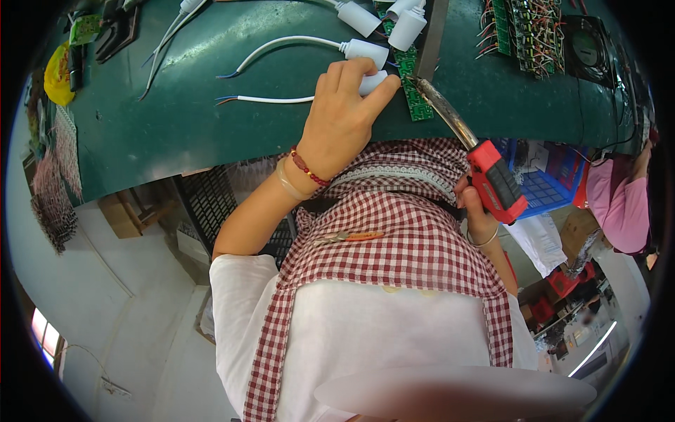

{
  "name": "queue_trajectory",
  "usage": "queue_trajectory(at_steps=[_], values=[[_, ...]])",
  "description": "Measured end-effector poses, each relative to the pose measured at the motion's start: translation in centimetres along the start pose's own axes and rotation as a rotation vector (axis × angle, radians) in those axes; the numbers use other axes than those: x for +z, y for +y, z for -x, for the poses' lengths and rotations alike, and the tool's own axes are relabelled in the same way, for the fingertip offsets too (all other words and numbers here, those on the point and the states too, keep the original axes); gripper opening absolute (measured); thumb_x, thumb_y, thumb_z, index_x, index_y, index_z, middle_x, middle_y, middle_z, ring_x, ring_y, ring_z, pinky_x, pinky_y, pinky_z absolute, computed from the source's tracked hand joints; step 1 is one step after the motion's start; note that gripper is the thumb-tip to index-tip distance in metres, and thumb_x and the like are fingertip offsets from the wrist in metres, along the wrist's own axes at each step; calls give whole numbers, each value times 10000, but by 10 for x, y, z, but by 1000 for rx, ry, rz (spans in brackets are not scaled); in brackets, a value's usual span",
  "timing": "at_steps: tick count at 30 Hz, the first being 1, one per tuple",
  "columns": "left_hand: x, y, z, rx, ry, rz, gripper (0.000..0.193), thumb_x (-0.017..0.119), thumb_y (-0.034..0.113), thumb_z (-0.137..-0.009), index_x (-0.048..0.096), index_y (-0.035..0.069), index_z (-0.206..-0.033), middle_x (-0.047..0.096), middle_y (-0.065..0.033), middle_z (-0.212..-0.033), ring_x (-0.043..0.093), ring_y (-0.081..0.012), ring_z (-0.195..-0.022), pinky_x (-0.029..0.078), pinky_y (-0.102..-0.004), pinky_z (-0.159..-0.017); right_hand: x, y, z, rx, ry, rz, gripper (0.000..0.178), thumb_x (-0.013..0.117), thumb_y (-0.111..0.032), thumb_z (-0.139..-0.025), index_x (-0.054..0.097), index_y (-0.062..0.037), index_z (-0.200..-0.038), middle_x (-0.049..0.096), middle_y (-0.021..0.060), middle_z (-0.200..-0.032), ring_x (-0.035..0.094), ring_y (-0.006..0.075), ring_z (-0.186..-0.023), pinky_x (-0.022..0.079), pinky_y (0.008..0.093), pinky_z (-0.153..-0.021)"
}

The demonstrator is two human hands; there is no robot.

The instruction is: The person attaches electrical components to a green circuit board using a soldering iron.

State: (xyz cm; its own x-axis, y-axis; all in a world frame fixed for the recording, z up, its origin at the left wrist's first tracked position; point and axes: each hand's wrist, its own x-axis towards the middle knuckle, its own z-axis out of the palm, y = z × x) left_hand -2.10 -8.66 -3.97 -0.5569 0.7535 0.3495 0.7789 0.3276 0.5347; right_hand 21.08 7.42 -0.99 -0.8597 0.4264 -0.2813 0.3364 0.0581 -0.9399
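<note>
My left hand (343, 112) is closed on a white plastic cylinder (373, 83), its thumb and forefinger at the end beside a narrow green circuit board (420, 104). A white cable with bared coloured wire ends (278, 100) runs out to the left from under this hand. Gripped in my right hand (479, 214) is a soldering iron (496, 181) with a red and black handle. Its metal tip reaches up to the board's right edge, near the left fingertips; whether it touches a joint cannot be made out. Another corded white cylinder (365, 52) lies just beyond the left hand.
More white cylinders (357, 19) lie at the back beside a flat metal bar (431, 39). Wired circuit boards (531, 35) and a black fan (588, 48) stand at the right. A yellow bag (59, 76) lies far left. A person in a pink sleeve (619, 204) sits at the right.
</note>
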Motion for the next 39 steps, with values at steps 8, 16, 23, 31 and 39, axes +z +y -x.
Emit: queue_trajectory(at_steps=[8,16,23,31,39], values=[[3,0,-1,11,23,3,414,590,-60,-709,638,108,-1085,512,-134,-1049,514,-320,-939,451,-402,-812,-4,14,2,-77,7,223,235,576,-210,-913,583,24,-934,578,55,-805,504,94,-642,418,239,-599],[3,0,0,8,38,8,413,610,-57,-698,646,104,-1077,511,-138,-1043,517,-321,-940,466,-396,-804,-4,4,5,-50,48,101,259,575,-214,-914,574,35,-986,587,80,-836,513,105,-660,434,255,-607],[2,-1,-1,8,51,38,386,608,-55,-711,652,98,-1063,523,-138,-1012,523,-315,-920,465,-388,-794,-2,6,4,-56,55,112,309,583,-248,-914,560,36,-1034,590,84,-852,515,106,-660,436,254,-606],[2,-2,-3,14,42,33,386,595,-66,-709,653,95,-1055,528,-135,-1002,525,-315,-909,463,-391,-788,-6,8,2,-38,11,175,262,575,-230,-916,574,26,-970,574,66,-825,507,102,-661,422,251,-600],[2,-3,-3,16,34,54,393,589,-73,-701,652,95,-1051,527,-138,-1004,523,-321,-902,462,-396,-783,-2,3,-1,-106,75,342,155,705,-174,-779,672,-39,-848,635,83,-775,631,205,-655,481,303,-575]])
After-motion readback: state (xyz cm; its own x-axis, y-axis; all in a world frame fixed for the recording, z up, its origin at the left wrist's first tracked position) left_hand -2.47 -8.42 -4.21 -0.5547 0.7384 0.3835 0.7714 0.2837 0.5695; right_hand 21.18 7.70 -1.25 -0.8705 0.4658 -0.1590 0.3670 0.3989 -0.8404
